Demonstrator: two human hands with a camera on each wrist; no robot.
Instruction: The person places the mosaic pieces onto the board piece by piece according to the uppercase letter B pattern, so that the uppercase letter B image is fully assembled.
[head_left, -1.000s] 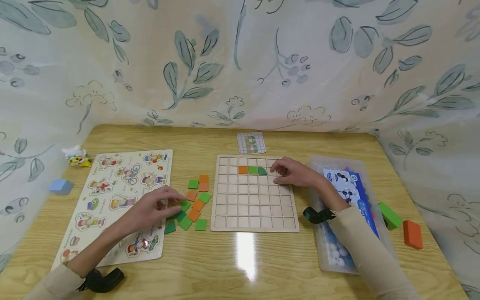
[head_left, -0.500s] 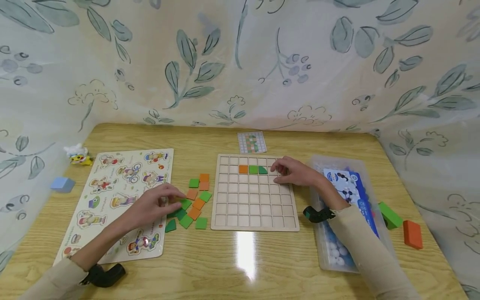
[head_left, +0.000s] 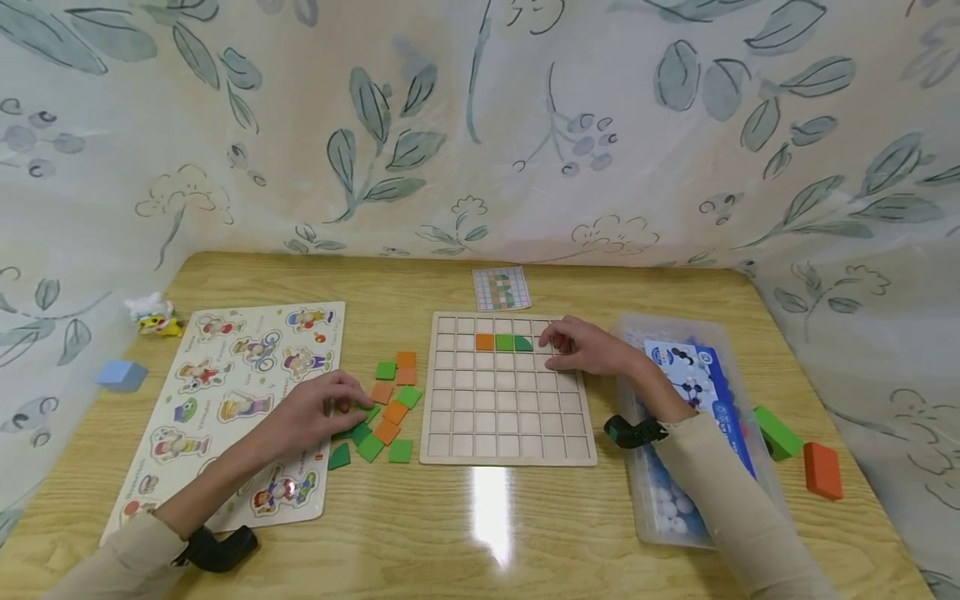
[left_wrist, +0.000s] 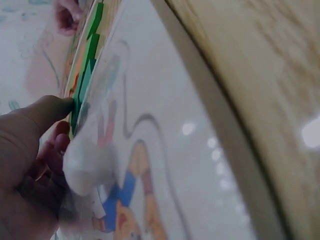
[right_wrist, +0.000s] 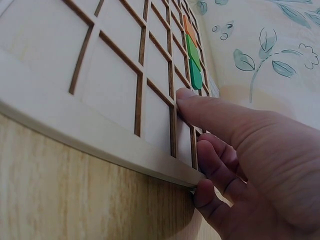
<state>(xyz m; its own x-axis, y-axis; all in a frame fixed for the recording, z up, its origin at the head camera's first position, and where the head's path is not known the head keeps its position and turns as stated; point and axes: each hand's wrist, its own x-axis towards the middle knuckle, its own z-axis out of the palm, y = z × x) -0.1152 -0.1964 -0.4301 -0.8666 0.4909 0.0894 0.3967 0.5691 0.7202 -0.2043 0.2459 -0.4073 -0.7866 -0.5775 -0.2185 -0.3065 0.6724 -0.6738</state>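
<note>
A character puzzle board (head_left: pixel 225 400), blue block (head_left: pixel 120 373) and plastic box (head_left: pixel 678 433) flank the work.

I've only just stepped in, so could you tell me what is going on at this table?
A person is filling a wooden grid board with coloured tiles. Three tiles, one orange and two green, sit in its second row. The right hand rests on the board's right side beside them. The left hand reaches into the loose pile of orange and green tiles left of the board. A small pattern card lies behind it.

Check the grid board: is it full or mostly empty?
Mostly empty. The grid board holds only three tiles in its second row; every other visible cell is bare.
</note>
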